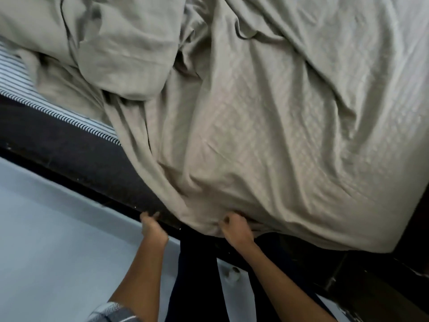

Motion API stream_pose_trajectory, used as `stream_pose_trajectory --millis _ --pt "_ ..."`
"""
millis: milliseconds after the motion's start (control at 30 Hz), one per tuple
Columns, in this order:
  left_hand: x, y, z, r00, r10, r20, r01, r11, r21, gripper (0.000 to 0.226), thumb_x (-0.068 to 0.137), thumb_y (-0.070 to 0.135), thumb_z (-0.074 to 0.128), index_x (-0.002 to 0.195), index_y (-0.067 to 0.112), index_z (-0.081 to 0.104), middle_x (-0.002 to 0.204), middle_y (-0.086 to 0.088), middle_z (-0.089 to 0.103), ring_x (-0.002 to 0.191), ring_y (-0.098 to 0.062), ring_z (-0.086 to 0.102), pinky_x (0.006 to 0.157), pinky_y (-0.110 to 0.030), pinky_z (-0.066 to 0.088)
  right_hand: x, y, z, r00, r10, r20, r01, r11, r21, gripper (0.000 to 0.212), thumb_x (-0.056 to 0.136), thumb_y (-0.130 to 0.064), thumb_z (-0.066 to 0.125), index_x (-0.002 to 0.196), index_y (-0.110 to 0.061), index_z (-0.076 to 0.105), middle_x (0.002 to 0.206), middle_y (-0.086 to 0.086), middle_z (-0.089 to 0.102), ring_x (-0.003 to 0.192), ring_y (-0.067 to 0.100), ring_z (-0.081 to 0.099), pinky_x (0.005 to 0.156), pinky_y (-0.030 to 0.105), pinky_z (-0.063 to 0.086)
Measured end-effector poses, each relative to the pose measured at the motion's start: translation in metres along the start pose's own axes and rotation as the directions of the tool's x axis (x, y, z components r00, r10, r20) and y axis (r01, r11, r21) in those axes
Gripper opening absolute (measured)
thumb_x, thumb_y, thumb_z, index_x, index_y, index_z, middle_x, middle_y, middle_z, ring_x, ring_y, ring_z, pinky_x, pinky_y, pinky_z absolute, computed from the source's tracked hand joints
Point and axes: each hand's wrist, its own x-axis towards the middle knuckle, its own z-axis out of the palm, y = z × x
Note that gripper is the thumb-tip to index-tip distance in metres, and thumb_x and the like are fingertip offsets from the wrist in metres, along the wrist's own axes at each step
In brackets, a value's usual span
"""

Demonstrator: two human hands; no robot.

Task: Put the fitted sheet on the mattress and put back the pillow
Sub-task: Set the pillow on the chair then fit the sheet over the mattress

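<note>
A beige fitted sheet (pixel 267 126) lies rumpled over most of the mattress, bunched in loose folds at the upper left. The mattress (pixel 14 66) shows a striped top and piped edge at the left, with a dark side panel below. My right hand (pixel 235 228) grips the sheet's hem at the near corner of the bed, fingers curled into the cloth. My left hand (pixel 152 225) holds the lower edge of the dark mattress side just left of the sheet, fingers hooked under it. No pillow is in view.
A dark bed frame (pixel 371 275) runs along the bottom right. Pale blue floor (pixel 46 240) spreads at the lower left. My dark-trousered legs (pixel 197 287) stand between my arms, close against the bed's corner.
</note>
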Motion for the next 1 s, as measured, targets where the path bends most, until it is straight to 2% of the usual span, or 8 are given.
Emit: stream_pose_trajectory --millis 100,367,467,633,700,767,867,1000 --pt "0.009 0.018 -0.012 0.987 0.138 -0.084 -0.119 0.972 0.202 0.046 0.099 0.035 0.036 0.129 0.005 0.054 0.140 -0.014 0.046 0.127 -0.033 0.044 0.104 -0.040 0.036 -0.006 -0.024 -0.009 0.976 -0.173 -0.133 0.167 0.985 -0.051 0.024 0.093 -0.020 0.047 0.108 -0.007 0.061 0.110 0.010 0.062 0.104 0.027 0.057 0.083 0.035 0.047" --pt "-0.034 0.102 0.073 0.750 0.636 0.180 -0.657 0.687 0.309 0.055 0.093 0.035 0.054 0.133 0.003 0.033 0.123 -0.008 0.050 0.104 -0.019 0.051 0.087 -0.029 0.040 0.000 -0.086 -0.011 0.922 -0.291 -0.254 0.284 0.957 -0.068 0.023 0.094 -0.019 0.043 0.112 -0.014 0.056 0.110 0.002 0.062 0.103 0.022 0.056 0.082 0.037 0.048" --pt "-0.017 0.096 0.054 0.712 0.702 -0.031 -0.596 0.627 0.502 0.041 0.100 0.027 0.039 0.127 -0.003 0.044 0.129 -0.021 0.053 0.114 -0.035 0.052 0.087 -0.037 0.038 0.000 -0.096 -0.009 0.903 -0.329 -0.277 0.323 0.944 -0.067 0.020 0.094 -0.018 0.044 0.104 -0.013 0.059 0.104 0.003 0.063 0.097 0.023 0.058 0.078 0.037 0.048" --pt "0.023 0.097 0.004 0.853 0.419 -0.312 -0.310 0.887 0.342 0.058 0.095 0.039 0.050 0.137 0.002 0.037 0.139 -0.019 0.044 0.121 -0.034 0.048 0.096 -0.038 0.040 0.001 -0.084 -0.022 0.837 -0.369 -0.403 0.383 0.922 -0.049 0.018 0.093 -0.012 0.045 0.102 -0.011 0.061 0.098 0.003 0.063 0.087 0.021 0.059 0.072 0.034 0.046" --pt "0.016 0.095 0.008 0.769 0.519 -0.373 -0.368 0.837 0.406 0.058 0.087 0.039 0.060 0.131 0.006 0.039 0.133 -0.016 0.046 0.117 -0.032 0.050 0.092 -0.039 0.041 0.003 -0.077 -0.029 0.759 -0.333 -0.559 0.365 0.929 -0.058 0.014 0.091 -0.010 0.049 0.097 -0.010 0.062 0.093 0.003 0.062 0.083 0.019 0.058 0.067 0.032 0.046" --pt "-0.004 0.085 0.027 0.635 0.729 -0.256 -0.526 0.650 0.548 0.049 0.086 0.042 0.060 0.117 0.005 0.049 0.119 -0.015 0.055 0.107 -0.034 0.054 0.085 -0.041 0.041 0.007 -0.070 -0.035 0.659 -0.288 -0.695 0.304 0.947 -0.103 0.010 0.084 -0.006 0.056 0.091 -0.009 0.063 0.089 0.004 0.058 0.079 0.021 0.056 0.060 0.031 0.046" --pt "-0.035 0.064 0.073 0.734 0.677 0.054 -0.600 0.608 0.520 0.056 0.092 0.052 0.047 0.122 0.005 0.050 0.121 -0.017 0.058 0.106 -0.034 0.058 0.087 -0.039 0.047 0.014 -0.065 -0.042 0.624 -0.264 -0.735 0.200 0.964 -0.176 0.014 0.072 -0.008 0.067 0.085 -0.010 0.061 0.086 0.007 0.054 0.077 0.024 0.051 0.060 0.034 0.045" --pt "-0.040 0.046 0.077 0.709 0.705 0.019 -0.574 0.560 0.598 0.047 0.101 0.038 0.031 0.124 0.001 0.048 0.124 -0.028 0.055 0.109 -0.044 0.054 0.084 -0.045 0.043 0.018 -0.069 -0.042 0.696 -0.428 -0.577 0.207 0.888 -0.410 0.024 0.061 -0.006 0.075 0.064 -0.015 0.053 0.062 0.004 0.054 0.057 0.025 0.053 0.052 0.028 0.038"
